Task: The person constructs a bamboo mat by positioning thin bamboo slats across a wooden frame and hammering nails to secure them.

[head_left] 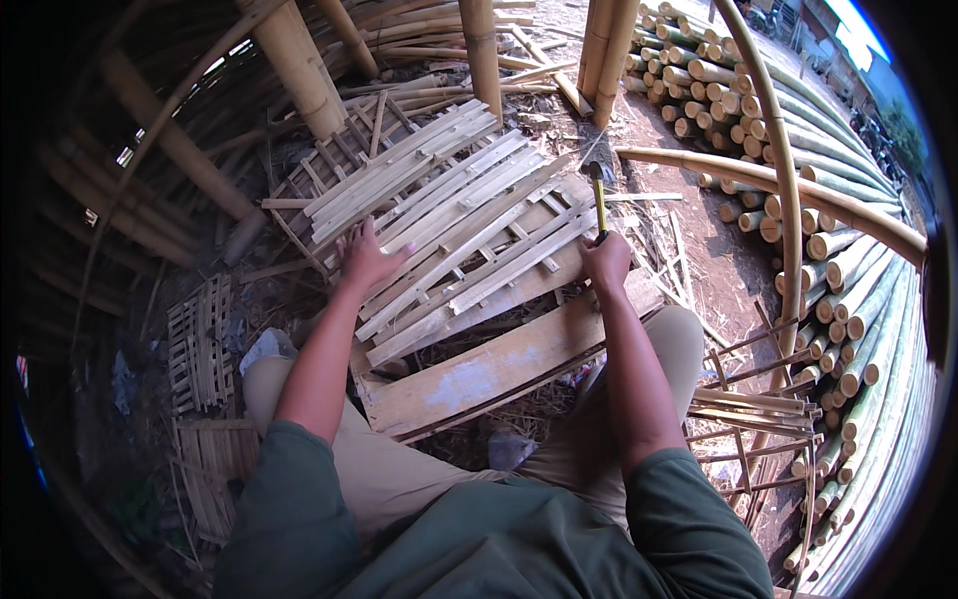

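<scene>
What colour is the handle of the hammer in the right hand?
Yellow, on the hammer gripped by the right hand; clearest in the head view.

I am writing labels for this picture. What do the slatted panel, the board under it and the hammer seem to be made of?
The slatted panel under the left hand looks like split bamboo: pale, unfinished flat strips. The board appears to be raw wood, with grain and a faded whitish patch. The hammer in the right hand has a dark, probably metal head; its yellow handle's material is unclear.

Single head-worn fisheye view, steeply downward and close over lap, bamboo lattice panel point(449, 230) and ground.
</scene>
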The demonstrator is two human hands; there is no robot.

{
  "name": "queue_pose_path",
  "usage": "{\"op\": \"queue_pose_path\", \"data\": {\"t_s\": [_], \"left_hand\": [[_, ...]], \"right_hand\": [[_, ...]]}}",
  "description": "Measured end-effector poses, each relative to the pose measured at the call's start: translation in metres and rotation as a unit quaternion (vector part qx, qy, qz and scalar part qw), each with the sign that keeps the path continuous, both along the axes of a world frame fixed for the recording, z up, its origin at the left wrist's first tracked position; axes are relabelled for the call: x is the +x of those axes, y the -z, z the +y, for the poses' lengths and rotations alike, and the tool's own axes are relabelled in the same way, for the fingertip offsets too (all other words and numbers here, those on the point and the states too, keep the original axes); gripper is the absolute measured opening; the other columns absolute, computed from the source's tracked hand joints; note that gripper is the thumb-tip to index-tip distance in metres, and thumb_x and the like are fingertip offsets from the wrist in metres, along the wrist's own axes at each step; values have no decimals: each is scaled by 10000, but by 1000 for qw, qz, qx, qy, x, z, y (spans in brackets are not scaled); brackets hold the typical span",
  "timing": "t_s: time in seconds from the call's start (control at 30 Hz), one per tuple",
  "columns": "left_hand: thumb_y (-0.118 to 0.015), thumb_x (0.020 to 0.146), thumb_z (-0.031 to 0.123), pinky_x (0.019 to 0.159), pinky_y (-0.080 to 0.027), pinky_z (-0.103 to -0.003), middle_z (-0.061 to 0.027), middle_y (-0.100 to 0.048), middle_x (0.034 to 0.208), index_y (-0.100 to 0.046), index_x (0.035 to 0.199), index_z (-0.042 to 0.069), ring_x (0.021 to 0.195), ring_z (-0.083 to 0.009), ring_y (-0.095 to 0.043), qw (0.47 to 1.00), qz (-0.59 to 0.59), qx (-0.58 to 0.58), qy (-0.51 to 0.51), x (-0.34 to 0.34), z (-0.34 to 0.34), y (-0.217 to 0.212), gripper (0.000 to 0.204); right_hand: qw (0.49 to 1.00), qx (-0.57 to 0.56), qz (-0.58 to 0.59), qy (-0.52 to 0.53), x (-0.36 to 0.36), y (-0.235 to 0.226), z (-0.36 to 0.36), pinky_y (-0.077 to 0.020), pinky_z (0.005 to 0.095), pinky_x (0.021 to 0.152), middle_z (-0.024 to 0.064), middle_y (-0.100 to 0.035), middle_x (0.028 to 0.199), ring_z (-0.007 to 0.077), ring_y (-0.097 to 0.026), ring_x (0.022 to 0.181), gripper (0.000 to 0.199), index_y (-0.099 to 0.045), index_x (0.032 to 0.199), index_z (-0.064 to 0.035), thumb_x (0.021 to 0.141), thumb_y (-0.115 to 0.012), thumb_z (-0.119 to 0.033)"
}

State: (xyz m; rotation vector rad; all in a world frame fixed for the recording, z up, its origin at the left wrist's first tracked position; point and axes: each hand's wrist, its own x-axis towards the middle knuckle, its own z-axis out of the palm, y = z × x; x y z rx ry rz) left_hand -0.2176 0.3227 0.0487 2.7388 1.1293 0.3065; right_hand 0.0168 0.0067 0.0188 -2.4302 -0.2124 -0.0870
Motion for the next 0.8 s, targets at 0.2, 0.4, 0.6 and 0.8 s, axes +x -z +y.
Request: {"op": "queue_pose_path", "data": {"t_s": [0.2,0.4,0.6,0.8], "left_hand": [[-704,750,577,1124,-222,-557,-205,-467,1392,-383,1392,93,1318,-349,-426,996,-59,-57,16,7,12,6,865],[-741,743,511,1048,-316,-530,-186,-536,1296,-436,1311,88,1229,-351,-490,987,-144,-68,2,12,25,26,771],[-748,741,467,970,-400,-455,-197,-580,1181,-460,1229,62,1121,-361,-536,965,-241,-98,-17,18,23,20,695],[-754,728,466,929,-416,-463,-214,-598,1114,-467,1140,54,1052,-368,-569,959,-223,-141,-104,11,3,1,649]], "right_hand": [[998,58,-22,-9,4,0,-4,-503,460,681,226,-659,758,378,-661,722,192,-639,737,27,749,-743,-134],[996,68,-42,-29,4,1,-4,-499,434,661,192,-670,731,333,-676,713,146,-607,720,7,753,-722,-77],[997,64,-50,3,9,0,-1,-502,436,672,202,-668,744,347,-672,720,110,-638,732,10,738,-719,-65],[995,84,-40,19,16,-1,-2,-505,448,696,215,-664,750,364,-669,724,89,-659,755,14,748,-698,-65]]}}
